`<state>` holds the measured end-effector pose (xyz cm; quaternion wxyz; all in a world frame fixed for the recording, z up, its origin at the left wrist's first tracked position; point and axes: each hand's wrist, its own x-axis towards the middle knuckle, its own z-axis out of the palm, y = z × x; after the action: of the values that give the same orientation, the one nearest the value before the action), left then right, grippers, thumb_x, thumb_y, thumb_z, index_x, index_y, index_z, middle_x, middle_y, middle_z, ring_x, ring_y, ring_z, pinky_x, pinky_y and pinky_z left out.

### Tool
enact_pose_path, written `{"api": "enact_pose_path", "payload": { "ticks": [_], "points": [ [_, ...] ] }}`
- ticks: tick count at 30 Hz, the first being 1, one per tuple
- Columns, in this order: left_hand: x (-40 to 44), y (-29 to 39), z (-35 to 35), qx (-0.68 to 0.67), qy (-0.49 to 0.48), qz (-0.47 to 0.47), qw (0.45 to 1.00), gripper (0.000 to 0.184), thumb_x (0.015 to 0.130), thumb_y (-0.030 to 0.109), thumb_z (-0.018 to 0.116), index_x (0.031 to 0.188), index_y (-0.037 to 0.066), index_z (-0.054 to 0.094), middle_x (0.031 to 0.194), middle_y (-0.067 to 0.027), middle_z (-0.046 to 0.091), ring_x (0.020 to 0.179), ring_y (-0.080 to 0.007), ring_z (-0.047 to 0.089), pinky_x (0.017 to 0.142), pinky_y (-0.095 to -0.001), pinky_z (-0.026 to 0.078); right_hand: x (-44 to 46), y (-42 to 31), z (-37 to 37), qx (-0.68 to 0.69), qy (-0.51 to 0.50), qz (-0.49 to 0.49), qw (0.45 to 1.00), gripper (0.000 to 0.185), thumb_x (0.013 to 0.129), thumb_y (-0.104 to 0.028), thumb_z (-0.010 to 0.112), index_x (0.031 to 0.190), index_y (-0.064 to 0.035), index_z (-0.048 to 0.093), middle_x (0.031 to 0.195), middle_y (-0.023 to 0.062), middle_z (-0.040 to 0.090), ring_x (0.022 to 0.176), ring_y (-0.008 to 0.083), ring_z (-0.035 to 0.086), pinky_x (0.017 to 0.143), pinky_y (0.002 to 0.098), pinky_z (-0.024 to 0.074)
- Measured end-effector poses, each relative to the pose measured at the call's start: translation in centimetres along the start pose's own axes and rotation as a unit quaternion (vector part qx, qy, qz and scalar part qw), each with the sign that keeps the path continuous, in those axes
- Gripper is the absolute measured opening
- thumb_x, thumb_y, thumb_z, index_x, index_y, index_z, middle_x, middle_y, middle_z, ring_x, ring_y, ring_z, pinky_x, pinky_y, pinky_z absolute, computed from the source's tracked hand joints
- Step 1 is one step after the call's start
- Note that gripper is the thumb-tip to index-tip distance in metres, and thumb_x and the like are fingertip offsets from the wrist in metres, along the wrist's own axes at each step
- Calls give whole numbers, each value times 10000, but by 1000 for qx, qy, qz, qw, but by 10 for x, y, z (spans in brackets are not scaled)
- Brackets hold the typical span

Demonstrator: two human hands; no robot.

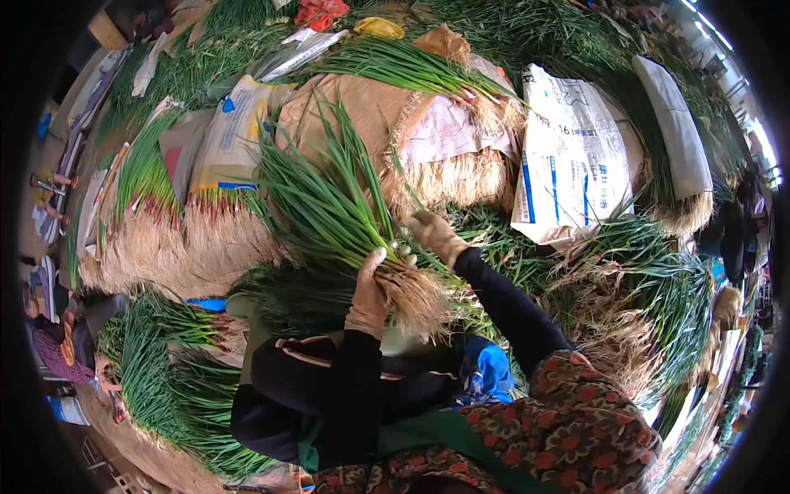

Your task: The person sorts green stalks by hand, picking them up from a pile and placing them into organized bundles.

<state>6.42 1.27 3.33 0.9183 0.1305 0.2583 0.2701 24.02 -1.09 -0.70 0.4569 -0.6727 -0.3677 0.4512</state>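
Observation:
My left hand (369,298), in a pale glove, is closed around a bunch of green onions (354,218) just above its roots. The leaves fan up and to the left, and the pale, tangled roots (421,303) hang to the lower right. Beside the white stems, on the right, is my right hand (438,237), also gloved. Its fingers are curled in near the bunch, close to some thin dark leaves; what they hold, if anything, is hidden.
Rows of green onions with roots outward (185,247) lie at left. Brown sheeting (329,107) and a white printed sack (568,156) cover other piles. Loose onions (601,313) heap at right. A blue bag (487,370) is near my lap. Another person (66,354) sits at far left.

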Motion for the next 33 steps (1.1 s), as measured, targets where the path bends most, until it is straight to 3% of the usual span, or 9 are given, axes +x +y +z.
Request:
{"api": "enact_pose_path", "payload": {
  "ticks": [9, 11, 15, 17, 22, 26, 27, 30, 33],
  "points": [
    [0, -1, -10, 24, 63, 56, 996, 273, 843, 220, 544, 1019, 11, 543, 853, -101, 603, 729, -232, 614, 704, -360, 517, -1, -3, 18, -383, -19, -240, 892, 242, 864, -245, 550, 873, -6, 586, 760, 123, 646, 653, 282, 601, 617, 366, 494],
    [5, -5, -15, 12, 67, 54, 996, 285, 842, 221, 541, 1025, 3, 540, 879, -112, 605, 750, -240, 613, 720, -364, 511, 0, 65, 14, -255, 105, -160, 948, 200, 884, -201, 534, 921, -11, 584, 793, 115, 645, 675, 259, 606, 616, 348, 501],
    [5, -13, -6, 0, 63, 57, 996, 292, 839, 218, 543, 1030, -3, 542, 887, -124, 612, 782, -242, 612, 740, -368, 508, -2, 44, 5, -262, 64, -45, 962, 163, 868, -114, 531, 903, 34, 591, 814, 101, 644, 685, 196, 593, 610, 330, 496],
    [2, -7, -1, -27, 82, 66, 994, 279, 839, 192, 539, 1036, -5, 545, 860, -123, 617, 762, -231, 614, 729, -355, 510, -12, 20, 9, -294, -13, -135, 946, 156, 850, -100, 551, 906, 41, 588, 835, 83, 648, 702, 184, 590, 617, 327, 493],
    [-1, 3, -11, -40, 79, 80, 993, 236, 833, 209, 534, 971, 18, 555, 841, -104, 617, 750, -236, 608, 716, -370, 508, -1, 68, -30, 197, 83, -45, 976, 154, 856, -110, 528, 937, -16, 619, 789, 77, 633, 648, 111, 556, 552, 251, 447],
    [-7, 5, 2, -102, 10, 44, 994, 265, 837, 248, 537, 1000, 39, 553, 856, -82, 592, 773, -215, 579, 754, -369, 475, 1, 69, -49, 59, -64, -81, 993, 204, 878, -228, 559, 978, -60, 618, 732, 16, 614, 547, 83, 515, 461, 224, 402],
    [-7, 2, 4, -135, -16, 29, 990, 280, 836, 267, 543, 1012, 49, 553, 856, -74, 583, 781, -207, 568, 772, -368, 461, -16, 12, -28, 155, -141, 103, 972, 232, 890, -250, 547, 1009, -59, 604, 740, 21, 611, 552, 91, 517, 474, 226, 406],
    [-9, 0, 4, -147, -50, 9, 988, 343, 820, 302, 565, 1050, 50, 541, 905, -71, 560, 792, -187, 544, 786, -338, 437, 5, -9, 17, 241, -184, 10, 953, 247, 907, -241, 515, 1067, -56, 552, 785, 58, 617, 554, 116, 525, 487, 243, 440],
    [-14, 8, -5, -125, -46, 25, 991, 385, 806, 317, 579, 1074, 45, 531, 927, -66, 547, 808, -183, 538, 788, -336, 433, 0, -37, 46, 416, -129, 131, 891, 222, 907, -174, 491, 1065, -26, 538, 807, 74, 623, 646, 158, 580, 576, 282, 486]
  ]
}}
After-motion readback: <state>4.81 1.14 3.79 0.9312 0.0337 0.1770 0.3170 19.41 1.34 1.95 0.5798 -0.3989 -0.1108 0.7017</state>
